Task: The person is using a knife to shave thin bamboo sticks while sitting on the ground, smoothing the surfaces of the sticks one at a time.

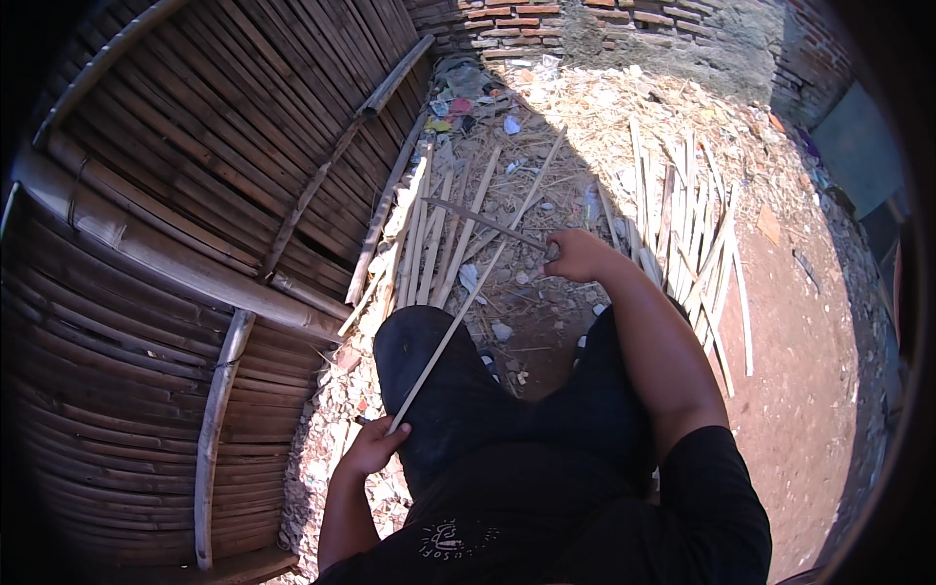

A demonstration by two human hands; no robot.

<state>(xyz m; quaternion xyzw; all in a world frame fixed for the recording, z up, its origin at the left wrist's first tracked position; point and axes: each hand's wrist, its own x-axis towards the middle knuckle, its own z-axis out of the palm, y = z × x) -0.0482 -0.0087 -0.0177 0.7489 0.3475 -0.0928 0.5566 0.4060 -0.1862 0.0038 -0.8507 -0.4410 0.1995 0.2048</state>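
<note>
left hand point(369, 448) pinches the near end of a long pale strip point(445, 343) slanting over the left knee point(402, 341), right hand point(577, 258), beyond and right of the knee, clamped on a long blade point(476, 217) crossing the strip, contact unclear, loose strips point(698, 219) well right of the knee.

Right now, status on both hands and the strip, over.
Left hand grips pale strip by near end. Right hand holds long blade; it crosses strip in view, contact unclear. Left knee lies beneath strip.
</note>
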